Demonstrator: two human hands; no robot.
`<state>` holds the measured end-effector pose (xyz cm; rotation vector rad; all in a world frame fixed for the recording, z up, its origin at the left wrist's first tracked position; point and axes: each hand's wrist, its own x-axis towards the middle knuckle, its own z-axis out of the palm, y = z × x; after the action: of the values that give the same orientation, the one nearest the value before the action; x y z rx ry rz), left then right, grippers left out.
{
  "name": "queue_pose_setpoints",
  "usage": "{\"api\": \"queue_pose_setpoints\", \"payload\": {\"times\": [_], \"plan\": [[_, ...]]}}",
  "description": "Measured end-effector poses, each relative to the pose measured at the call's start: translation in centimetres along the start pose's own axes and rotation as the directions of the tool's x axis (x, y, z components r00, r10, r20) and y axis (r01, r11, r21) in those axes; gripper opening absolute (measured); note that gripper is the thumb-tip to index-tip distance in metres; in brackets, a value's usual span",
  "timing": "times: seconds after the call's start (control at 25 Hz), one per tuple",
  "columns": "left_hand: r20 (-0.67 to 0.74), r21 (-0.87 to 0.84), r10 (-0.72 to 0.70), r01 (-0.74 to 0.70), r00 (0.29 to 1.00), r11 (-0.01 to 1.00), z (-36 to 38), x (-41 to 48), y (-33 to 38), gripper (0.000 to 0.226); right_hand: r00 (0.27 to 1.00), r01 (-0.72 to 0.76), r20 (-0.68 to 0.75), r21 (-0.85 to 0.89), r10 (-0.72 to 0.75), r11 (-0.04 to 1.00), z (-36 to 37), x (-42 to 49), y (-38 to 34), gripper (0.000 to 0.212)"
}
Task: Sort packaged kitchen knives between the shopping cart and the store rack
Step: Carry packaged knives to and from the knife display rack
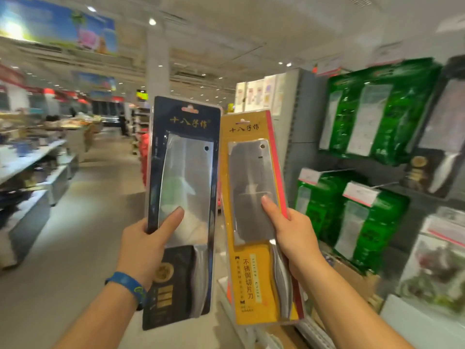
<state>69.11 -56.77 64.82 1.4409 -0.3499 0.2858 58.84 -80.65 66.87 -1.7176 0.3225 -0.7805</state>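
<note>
Beside the store rack, the left hand grips a dark knife pack, the right hand a yellow pack.

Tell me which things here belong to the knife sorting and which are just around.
Part of the job: dark-packaged knife in left hand; yellow-packaged knife in right hand; green packs.
Just around: wristband; display tables; ceiling banner.

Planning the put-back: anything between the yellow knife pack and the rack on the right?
Nothing visible. The right hand holds the yellow knife pack upright; only open air separates it from the rack.
</note>
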Motion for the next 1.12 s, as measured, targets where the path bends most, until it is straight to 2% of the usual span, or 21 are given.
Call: {"api": "queue_pose_setpoints", "payload": {"times": [0.12,0.28,0.48,0.6,0.72,0.8,0.88,1.12], "plan": [[0.134,-0.086,0.019,-0.008,0.991,0.996,5.1,3.3,-0.9,0.053,0.995,0.012,-0.099,-0.026,-0.014,1.0,-2.6,2.3,0.2,0.055],[0.326,-0.21,0.057,0.014,0.944,0.978,11.5,7.4,-1.5,0.04,0.961,0.005,-0.276,-0.08,-0.027,0.997,-5.2,4.5,-0.5,0.055],[0.534,-0.302,0.069,0.114,0.843,0.947,18.6,11.2,-1.4,0.022,0.87,-0.009,-0.487,-0.157,-0.07,0.988,-8.0,5.9,-1.8,0.05],[0.636,-0.338,0.071,0.195,0.769,0.921,23.0,11.9,-1.4,0.041,0.804,-0.036,-0.586,-0.216,-0.1,0.976,-10.1,5.5,-2.7,0.049],[0.694,-0.347,0.074,0.241,0.716,0.906,26.6,10.9,-0.8,0.043,0.743,-0.076,-0.658,-0.271,-0.126,0.96,-12.5,4.2,-3.2,0.058],[0.731,-0.355,0.091,0.263,0.676,0.897,29.2,9.7,0.2,0.032,0.699,-0.098,-0.701,-0.292,-0.143,0.951,-14.6,3.4,-3.4,0.065],[0.759,-0.375,0.12,0.277,0.64,0.885,31.7,8.3,1.0,0.024,0.667,-0.105,-0.729,-0.293,-0.151,0.95,-17.0,2.6,-3.8,0.061],[0.8,-0.418,0.159,0.348,0.578,0.839,38.8,2.8,3.5,0.039,0.654,-0.064,-0.728,-0.322,-0.204,0.945,-24.9,0.4,-5.2,0.05]]}}
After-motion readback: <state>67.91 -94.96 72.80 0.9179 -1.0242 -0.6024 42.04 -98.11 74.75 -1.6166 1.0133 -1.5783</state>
